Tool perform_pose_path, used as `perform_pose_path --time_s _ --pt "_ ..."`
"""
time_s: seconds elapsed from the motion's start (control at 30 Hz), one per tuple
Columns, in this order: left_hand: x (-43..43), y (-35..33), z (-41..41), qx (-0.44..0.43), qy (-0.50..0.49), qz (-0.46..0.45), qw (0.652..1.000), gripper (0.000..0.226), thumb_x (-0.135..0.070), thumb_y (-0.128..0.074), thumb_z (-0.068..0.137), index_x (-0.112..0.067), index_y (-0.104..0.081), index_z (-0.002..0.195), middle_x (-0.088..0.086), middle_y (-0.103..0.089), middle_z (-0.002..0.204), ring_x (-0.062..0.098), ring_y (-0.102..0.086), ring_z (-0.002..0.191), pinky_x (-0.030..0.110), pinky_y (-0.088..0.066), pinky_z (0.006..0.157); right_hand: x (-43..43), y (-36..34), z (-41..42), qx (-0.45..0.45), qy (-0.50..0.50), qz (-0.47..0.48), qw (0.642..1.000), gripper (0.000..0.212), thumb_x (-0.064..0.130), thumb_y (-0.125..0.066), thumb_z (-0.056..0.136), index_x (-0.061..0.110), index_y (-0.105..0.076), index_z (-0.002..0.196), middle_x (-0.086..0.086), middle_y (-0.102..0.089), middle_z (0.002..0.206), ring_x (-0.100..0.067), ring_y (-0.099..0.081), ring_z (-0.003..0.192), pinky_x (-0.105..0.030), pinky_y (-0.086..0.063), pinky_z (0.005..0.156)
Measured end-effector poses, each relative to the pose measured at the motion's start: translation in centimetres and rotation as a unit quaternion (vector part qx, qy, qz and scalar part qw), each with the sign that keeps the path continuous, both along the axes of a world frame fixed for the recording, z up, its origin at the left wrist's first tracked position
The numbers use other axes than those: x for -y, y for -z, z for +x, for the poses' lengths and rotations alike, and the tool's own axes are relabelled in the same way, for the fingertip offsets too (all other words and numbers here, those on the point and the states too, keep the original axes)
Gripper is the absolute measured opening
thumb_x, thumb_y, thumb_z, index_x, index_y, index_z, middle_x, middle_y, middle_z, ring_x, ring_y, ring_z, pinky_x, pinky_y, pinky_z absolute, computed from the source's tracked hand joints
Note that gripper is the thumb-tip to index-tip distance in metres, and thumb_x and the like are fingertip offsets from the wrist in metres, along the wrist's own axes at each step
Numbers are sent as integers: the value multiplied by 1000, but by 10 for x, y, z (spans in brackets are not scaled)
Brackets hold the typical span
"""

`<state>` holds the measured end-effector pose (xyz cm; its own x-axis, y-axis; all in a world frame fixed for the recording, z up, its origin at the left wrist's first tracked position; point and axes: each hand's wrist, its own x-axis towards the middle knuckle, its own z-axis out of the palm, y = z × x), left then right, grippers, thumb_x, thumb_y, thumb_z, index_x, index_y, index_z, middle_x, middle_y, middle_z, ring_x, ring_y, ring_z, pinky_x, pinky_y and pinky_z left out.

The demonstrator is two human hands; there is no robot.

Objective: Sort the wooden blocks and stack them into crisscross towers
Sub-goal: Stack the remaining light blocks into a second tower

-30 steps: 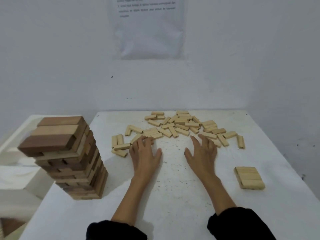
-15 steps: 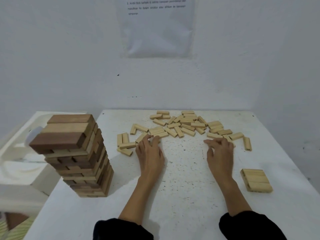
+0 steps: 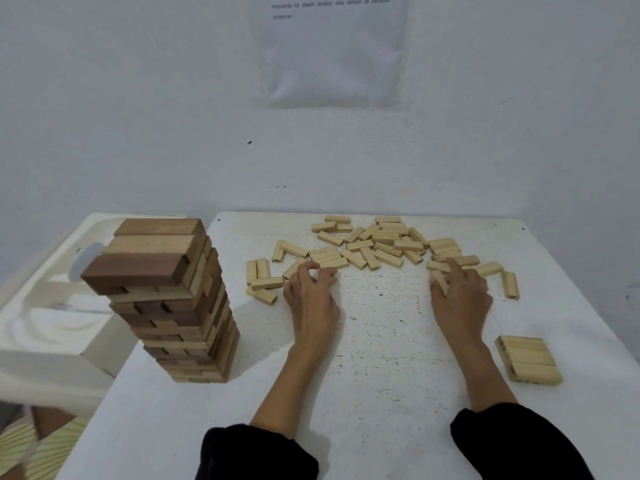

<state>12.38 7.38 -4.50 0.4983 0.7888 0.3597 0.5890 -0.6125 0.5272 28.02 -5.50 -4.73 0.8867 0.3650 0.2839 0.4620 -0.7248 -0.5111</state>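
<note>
While you work across the white table, take your bearings from the tall tower of dark and light blocks standing at its left edge. Right of the tower and further back, the pale blocks lie in a loose heap, some crossing one another. Far right of the tower and nearer you, a flat layer of pale blocks lies side by side, and I'd call that a second tower's base. Your left hand, between the tower and the heap, has its fingers curled down onto a block at the heap's near edge. Your right hand, further from the tower, curls over another. How firmly either block is held I can't make out. These pieces look light, stiff and smooth, so pinch one across its long sides near the middle and it shouldn't swivel. Mind your left sleeve near that tower, which looks ready to topple at a nudge.
</note>
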Motion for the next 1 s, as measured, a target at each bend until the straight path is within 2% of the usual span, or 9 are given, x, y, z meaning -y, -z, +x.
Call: perform_pose_path --time_s 0.07,0.17,0.37,0.5,0.6,0.77,0.87,0.93,1.0 --pt "1 -1 0 4 2 0 1000 50 13 -42 84 -15 -59 123 10 -41 135 28 -34 124 33 -19 104 -1 -1 2 -16 12 -61 998 49 27 -50 94 9 -40 139 -23 -47 128 -38 -36 121 -45 -29 94" --pt "2 -2 -1 6 6 0 1000 47 12 -43 86 -14 -60 121 11 -42 134 29 -35 122 33 -21 103 -1 -1 1 -13 13 -82 996 47 30 -47 95 13 -42 139 -21 -46 127 -36 -34 121 -43 -27 95" --pt "2 -2 -3 17 8 -5 1000 42 9 -45 87 -13 -62 118 10 -44 131 27 -37 122 30 -21 101 2 0 -2 -5 -6 -25 1000 36 23 -56 90 15 -55 125 -19 -51 115 -34 -37 113 -41 -28 88" --pt "1 -2 -2 35 8 -13 999 39 10 -48 85 -13 -65 112 10 -48 128 30 -40 120 29 -21 98 5 0 -8 -17 -54 -15 998 32 23 -58 89 17 -57 121 -14 -53 116 -32 -38 113 -39 -28 87" --pt "-3 0 -3 32 10 -24 999 34 4 -52 87 -16 -65 111 7 -47 128 28 -43 119 25 -19 95 8 0 -20 -6 -97 -5 995 31 22 -61 87 18 -60 118 -10 -54 107 -29 -41 106 -38 -29 82" --pt "-8 3 -7 40 31 -39 998 28 -5 -56 89 -19 -64 111 3 -46 126 22 -45 119 22 -13 96 24 6 -45 12 -173 4 985 29 22 -65 85 23 -62 114 3 -50 92 -22 -45 94 -33 -27 77" --pt "-3 4 -9 48 51 -38 997 26 -8 -57 88 -23 -64 108 -1 -48 122 11 -37 119 23 -12 98 33 10 -57 31 -201 17 979 27 21 -68 82 24 -65 109 7 -49 87 -19 -45 87 -33 -30 73" --pt "1 4 -11 51 61 -27 996 26 -9 -58 86 -24 -65 106 -3 -50 119 4 -34 111 27 -15 100 35 12 -63 46 -224 22 973 26 26 -64 80 25 -65 106 9 -48 84 -15 -44 83 -33 -30 70" --pt "5 4 -16 46 79 -29 995 26 -10 -58 87 -25 -65 107 -6 -50 117 -1 -32 100 25 -16 100 37 13 -69 50 -257 24 965 29 33 -59 77 29 -65 105 13 -45 82 -11 -43 81 -29 -31 68"
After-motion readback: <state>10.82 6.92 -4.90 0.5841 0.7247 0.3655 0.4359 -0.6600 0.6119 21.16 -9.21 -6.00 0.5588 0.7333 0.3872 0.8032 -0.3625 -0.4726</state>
